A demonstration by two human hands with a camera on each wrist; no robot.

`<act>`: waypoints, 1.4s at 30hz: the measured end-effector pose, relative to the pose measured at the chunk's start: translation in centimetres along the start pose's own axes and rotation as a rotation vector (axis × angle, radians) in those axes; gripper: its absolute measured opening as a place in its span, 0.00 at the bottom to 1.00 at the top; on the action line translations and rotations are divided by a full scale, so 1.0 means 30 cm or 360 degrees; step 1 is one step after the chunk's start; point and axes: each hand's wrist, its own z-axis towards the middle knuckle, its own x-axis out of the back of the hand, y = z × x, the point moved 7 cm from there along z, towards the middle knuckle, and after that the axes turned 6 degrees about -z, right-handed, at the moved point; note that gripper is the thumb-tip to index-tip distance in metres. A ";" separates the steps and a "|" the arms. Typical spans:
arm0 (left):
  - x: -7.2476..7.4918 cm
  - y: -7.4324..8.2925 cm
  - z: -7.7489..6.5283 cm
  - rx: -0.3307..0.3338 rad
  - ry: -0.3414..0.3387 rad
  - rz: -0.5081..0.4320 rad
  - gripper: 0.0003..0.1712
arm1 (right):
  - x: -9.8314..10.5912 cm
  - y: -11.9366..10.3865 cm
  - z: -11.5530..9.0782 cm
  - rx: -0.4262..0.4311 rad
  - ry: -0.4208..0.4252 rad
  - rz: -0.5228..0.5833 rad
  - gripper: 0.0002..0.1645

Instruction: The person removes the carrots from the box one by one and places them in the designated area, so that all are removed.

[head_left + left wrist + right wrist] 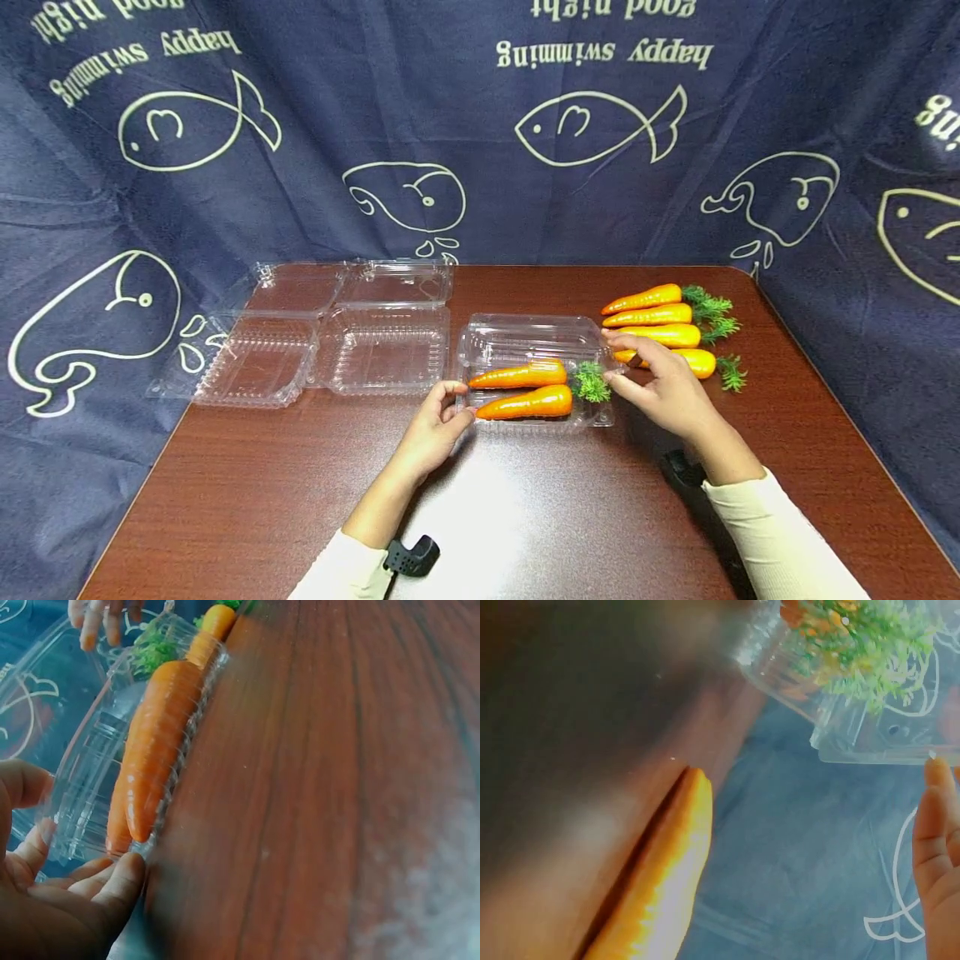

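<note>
In the head view, a clear plastic clamshell container stands on the table with its lid raised at the back. Two orange carrots lie side by side in it, tips to the left and green tops at the right. My left hand holds the container's left end, the thumb at the near corner close to the carrot tips. At the right end, my right hand pinches the lid's edge between thumb and fingers. The right wrist view shows a fingertip against that clear edge.
Several loose carrots with green tops lie at the right, partly behind my right hand. Two more clear containers stand at the left with their lids up. A blue printed cloth hangs behind the brown table.
</note>
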 end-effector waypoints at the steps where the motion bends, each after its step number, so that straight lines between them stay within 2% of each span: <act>1: 0.001 -0.003 0.001 0.0010 -0.0010 -0.0012 0.20 | 0.003 0.005 0.006 -0.0027 0.0002 0.0012 0.31; 8: 0.012 -0.015 -0.002 0.0071 -0.0057 -0.0091 0.21 | 0.007 0.041 0.055 -0.0226 -0.0026 0.0112 0.27; 13: 0.009 -0.019 -0.004 0.0078 -0.0060 -0.0122 0.21 | 0.013 0.029 0.100 -0.0350 -0.0025 0.0299 0.24; 17: 0.006 -0.018 -0.005 0.0089 -0.0033 -0.0134 0.21 | 0.000 0.052 0.124 -0.0439 -0.0015 0.0452 0.22; 20: 0.007 -0.016 -0.006 0.0089 -0.0001 -0.0107 0.21 | -0.017 0.099 0.138 -0.0505 -0.0013 0.0458 0.21; 22: 0.008 -0.015 -0.007 0.0081 0.0020 -0.0078 0.21 | -0.017 0.102 0.159 -0.0548 -0.0021 0.0451 0.20; 30: 0.010 -0.002 -0.019 0.0047 0.0095 0.0031 0.19 | -0.003 0.056 0.256 -0.0625 -0.0033 0.0529 0.20; 36: 0.014 0.004 -0.023 0.0031 0.0109 0.0043 0.19 | -0.064 0.152 0.275 -0.0618 -0.0028 0.0478 0.22; 42: 0.015 0.003 -0.023 0.0032 0.0118 0.0028 0.20 | -0.115 0.232 0.294 -0.0670 -0.0071 0.0438 0.26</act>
